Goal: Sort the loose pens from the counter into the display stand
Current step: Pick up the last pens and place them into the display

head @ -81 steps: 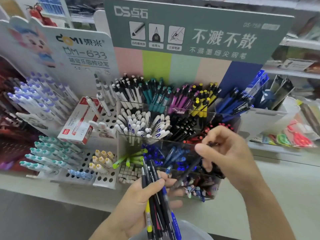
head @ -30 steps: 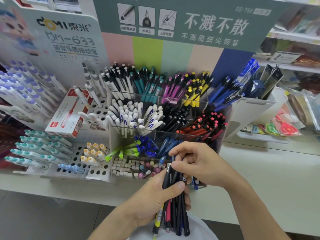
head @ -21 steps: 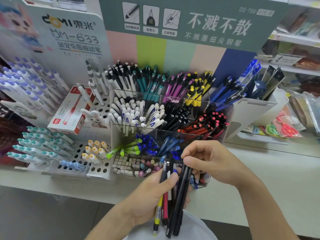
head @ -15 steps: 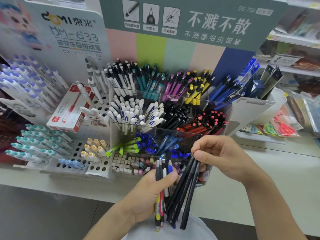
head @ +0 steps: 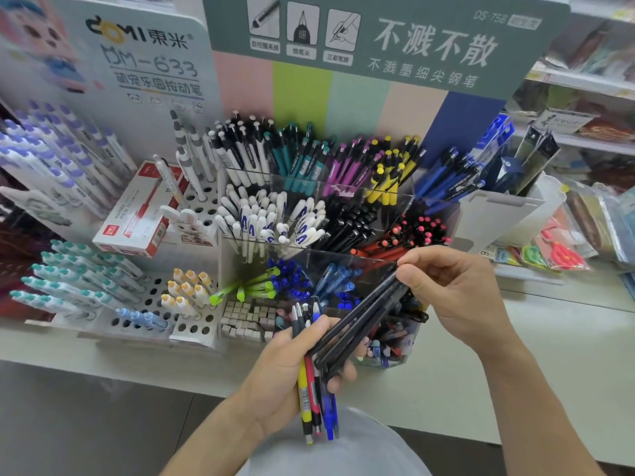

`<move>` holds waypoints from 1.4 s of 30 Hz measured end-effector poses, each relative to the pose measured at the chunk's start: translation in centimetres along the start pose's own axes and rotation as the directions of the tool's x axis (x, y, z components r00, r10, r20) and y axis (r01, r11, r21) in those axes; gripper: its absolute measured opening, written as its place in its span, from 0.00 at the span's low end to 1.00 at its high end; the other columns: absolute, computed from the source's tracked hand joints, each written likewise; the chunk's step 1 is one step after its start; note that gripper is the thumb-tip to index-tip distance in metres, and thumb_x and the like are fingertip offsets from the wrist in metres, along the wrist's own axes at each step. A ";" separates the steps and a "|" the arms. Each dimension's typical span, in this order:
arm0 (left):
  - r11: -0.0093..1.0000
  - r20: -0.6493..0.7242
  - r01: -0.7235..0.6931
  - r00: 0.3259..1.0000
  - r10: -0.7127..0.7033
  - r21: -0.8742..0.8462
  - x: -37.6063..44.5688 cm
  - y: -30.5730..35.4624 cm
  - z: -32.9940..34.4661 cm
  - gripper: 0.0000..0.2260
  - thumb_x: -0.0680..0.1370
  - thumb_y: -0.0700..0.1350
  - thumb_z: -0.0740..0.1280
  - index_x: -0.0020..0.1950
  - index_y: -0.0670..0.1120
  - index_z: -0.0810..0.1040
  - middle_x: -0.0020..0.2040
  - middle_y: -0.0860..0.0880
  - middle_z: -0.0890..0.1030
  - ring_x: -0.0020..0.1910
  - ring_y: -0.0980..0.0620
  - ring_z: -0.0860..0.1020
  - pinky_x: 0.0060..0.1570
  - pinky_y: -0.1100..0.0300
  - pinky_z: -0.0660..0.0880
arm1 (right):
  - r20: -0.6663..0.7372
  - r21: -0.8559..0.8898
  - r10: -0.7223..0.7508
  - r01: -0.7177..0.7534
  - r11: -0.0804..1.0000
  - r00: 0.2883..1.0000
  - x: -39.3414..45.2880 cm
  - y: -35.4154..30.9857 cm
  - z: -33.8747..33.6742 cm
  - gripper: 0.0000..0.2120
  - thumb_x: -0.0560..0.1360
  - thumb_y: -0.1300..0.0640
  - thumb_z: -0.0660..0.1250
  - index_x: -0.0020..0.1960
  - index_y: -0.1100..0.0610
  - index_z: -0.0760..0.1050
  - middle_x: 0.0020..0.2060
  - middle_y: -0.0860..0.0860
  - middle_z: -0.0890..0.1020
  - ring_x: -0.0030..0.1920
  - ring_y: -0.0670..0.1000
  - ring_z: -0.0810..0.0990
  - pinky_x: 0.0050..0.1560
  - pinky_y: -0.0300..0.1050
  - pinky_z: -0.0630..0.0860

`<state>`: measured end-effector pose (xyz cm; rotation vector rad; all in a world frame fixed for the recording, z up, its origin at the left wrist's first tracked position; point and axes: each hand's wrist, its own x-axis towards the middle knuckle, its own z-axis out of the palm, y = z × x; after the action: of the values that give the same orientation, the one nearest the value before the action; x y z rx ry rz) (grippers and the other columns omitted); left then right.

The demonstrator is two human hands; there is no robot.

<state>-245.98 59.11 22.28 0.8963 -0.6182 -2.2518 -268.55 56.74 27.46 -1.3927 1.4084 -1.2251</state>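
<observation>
Pulling a few black pens (head: 357,324) up and to the right, the right hand (head: 457,297) now pinches their upper ends between thumb and fingertips, where half a second ago they stood nearly upright against the rest of the bundle. Their lower ends are not yet clear of the left hand (head: 285,376), whose grip is closed round the remaining pens: a yellow pen (head: 303,396), a red one (head: 312,389) and a blue one (head: 329,417) among other dark ones. The split suggests the black pens have been picked out as one sort and are headed for the black-pen compartment (head: 350,225) in the middle tier of the clear display stand (head: 405,195), just above the right hand. The leftover colours still need placing, so the sorting is well short of done.

The green header board (head: 395,39) reads "不溅不散", with "不溅墨细尖钢笔" beneath and "DS-758" at the corner. The white board (head: 144,53) to its left carries "DOMI 東米" and "DM-633". A red and white pen box (head: 141,214) lies on the perforated rack (head: 202,207); its print is too small to read. The stand sits on a pale counter (head: 515,365).
</observation>
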 end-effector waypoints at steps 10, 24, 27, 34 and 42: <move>0.987 -0.246 -0.016 0.969 -0.023 -0.158 0.7 0.1 -0.5 0.23 0.78 0.54 0.66 0.57 0.34 0.78 0.40 0.40 0.76 0.32 0.48 0.73 0.26 0.60 0.69 | -0.096 0.124 0.088 -0.076 0.989 0.991 -0.1 0.1 0.4 0.03 0.69 0.60 0.74 0.43 0.58 0.83 0.33 0.55 0.84 0.30 0.54 0.82 0.33 0.46 0.83; 0.948 -0.365 -0.317 0.885 0.288 -0.021 0.0 2.2 -0.1 0.17 0.66 0.46 0.82 0.47 0.39 0.82 0.34 0.37 0.75 0.16 0.53 0.60 0.20 0.67 0.60 | -0.321 0.613 0.423 -0.154 0.775 0.847 -0.5 -0.1 5.0 0.09 0.69 0.55 0.73 0.46 0.60 0.82 0.31 0.51 0.80 0.32 0.47 0.82 0.37 0.36 0.81; 0.926 -0.399 -0.374 0.843 0.361 0.047 0.2 3.2 1.0 0.20 0.67 0.45 0.74 0.57 0.41 0.81 0.52 0.37 0.85 0.16 0.54 0.61 0.19 0.66 0.59 | -0.339 0.630 0.457 -0.162 0.759 0.822 -1.1 -0.5 7.4 0.11 0.69 0.56 0.73 0.47 0.62 0.81 0.32 0.53 0.83 0.34 0.50 0.85 0.39 0.37 0.82; 0.874 -0.443 -0.401 0.755 0.484 0.273 0.6 4.7 2.4 0.28 0.74 0.57 0.68 0.24 0.38 0.66 0.20 0.44 0.64 0.19 0.50 0.62 0.22 0.62 0.63 | -0.287 0.553 0.385 -0.176 0.814 0.877 -2.9 -1.4 10.0 0.11 0.68 0.61 0.72 0.46 0.68 0.78 0.33 0.61 0.84 0.35 0.59 0.87 0.35 0.42 0.83; 0.886 -0.405 -0.432 0.789 0.462 0.168 0.5 4.9 2.0 0.19 0.74 0.55 0.68 0.41 0.37 0.84 0.20 0.43 0.66 0.19 0.48 0.63 0.24 0.60 0.64 | -0.073 0.553 0.374 -0.275 0.787 0.925 -4.2 -1.7 10.4 0.13 0.67 0.63 0.72 0.45 0.72 0.76 0.35 0.70 0.82 0.33 0.63 0.85 0.34 0.47 0.83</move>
<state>-245.87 55.71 26.39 1.1098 -0.6193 -1.5442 -257.72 59.97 26.39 -0.6328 1.2240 -1.3912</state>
